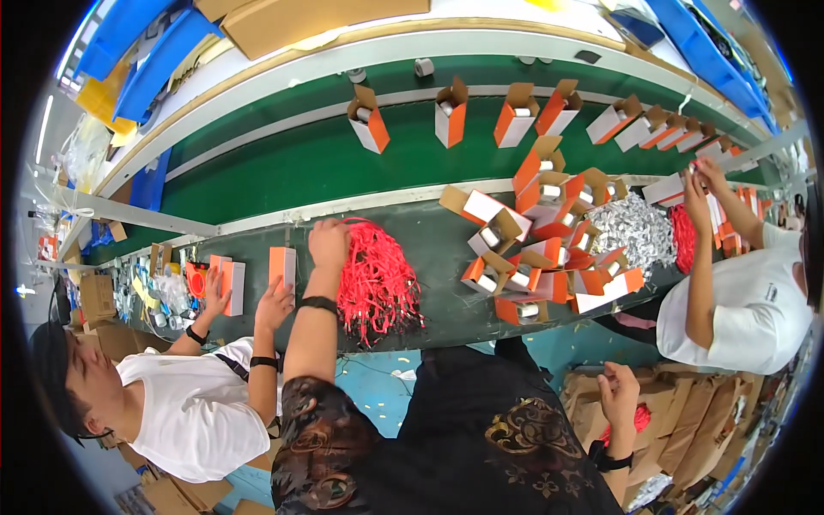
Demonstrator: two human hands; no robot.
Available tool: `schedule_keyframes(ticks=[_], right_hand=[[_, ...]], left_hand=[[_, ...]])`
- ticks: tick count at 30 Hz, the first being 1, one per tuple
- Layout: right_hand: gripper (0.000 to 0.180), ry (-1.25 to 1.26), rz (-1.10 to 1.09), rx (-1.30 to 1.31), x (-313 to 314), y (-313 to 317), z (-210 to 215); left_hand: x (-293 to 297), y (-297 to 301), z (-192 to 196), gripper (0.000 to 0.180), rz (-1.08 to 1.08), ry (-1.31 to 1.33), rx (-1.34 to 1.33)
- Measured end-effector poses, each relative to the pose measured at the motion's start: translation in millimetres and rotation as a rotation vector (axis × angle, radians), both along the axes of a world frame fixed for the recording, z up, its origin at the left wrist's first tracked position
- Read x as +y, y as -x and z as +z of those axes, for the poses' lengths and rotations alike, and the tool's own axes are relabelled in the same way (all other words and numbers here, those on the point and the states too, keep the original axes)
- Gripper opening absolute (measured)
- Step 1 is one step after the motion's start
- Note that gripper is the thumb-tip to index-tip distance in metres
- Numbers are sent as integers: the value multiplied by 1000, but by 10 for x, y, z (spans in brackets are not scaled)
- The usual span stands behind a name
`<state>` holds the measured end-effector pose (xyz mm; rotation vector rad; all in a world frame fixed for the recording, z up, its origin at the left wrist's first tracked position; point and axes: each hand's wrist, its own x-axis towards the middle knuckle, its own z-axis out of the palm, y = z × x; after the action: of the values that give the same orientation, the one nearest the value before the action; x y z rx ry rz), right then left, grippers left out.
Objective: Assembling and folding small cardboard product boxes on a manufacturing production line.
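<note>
Left of the frame's middle, my left hand (329, 245) is by the red strips (375, 287); I can't tell if it pinches any. Lower right, my right hand (620, 396) has loose fingers, apart.

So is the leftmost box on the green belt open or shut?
Open: the leftmost box has its brown flap raised, and something white shows inside.

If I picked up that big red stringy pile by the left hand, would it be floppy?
Probably floppy: the red bundle fans out in thin, bending strands on the dark table. It might tangle, because many strands cross. Some could slip loose, since the lower ends look spread apart.
</note>
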<state>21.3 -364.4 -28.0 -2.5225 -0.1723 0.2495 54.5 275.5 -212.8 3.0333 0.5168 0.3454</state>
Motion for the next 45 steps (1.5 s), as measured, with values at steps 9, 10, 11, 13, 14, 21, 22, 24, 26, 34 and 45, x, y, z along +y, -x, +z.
schedule_keyframes(ticks=[9,10,11,13,14,21,22,24,26,34,45], right_hand=[[23,-55,221,-129,102,-589,-101],[23,-71,279,-125,194,-695,-70],[22,-85,344,-122,266,-784,-32],[21,-131,381,-146,390,-933,-57],[21,-194,445,-157,475,-1001,-37],[40,-643,827,-316,1698,-1405,714],[47,-709,816,-392,1936,-1419,878],[57,-803,842,-516,2379,-1444,1148],[55,-866,935,-540,2680,-1463,1205],[15,-969,1067,441,2261,-1404,1166],[7,-1121,863,-73,1407,-1249,1667]], left_hand=[[-318,134,1806,16,-17,1002,-297],[-392,132,2050,17,-43,1045,-387],[-454,166,2277,18,-67,1086,-481],[-571,188,2726,19,-93,1030,-630],[-664,199,2907,19,-133,1073,-736],[-1486,368,3820,25,-552,1246,-879],[-1646,340,3893,27,-602,1266,-854],[-1886,298,3943,27,-716,1345,-801],[-2005,253,3945,26,-802,1403,-748],[-2123,231,3643,22,-699,1794,-777],[-2561,171,2501,46,-823,1987,-380]])
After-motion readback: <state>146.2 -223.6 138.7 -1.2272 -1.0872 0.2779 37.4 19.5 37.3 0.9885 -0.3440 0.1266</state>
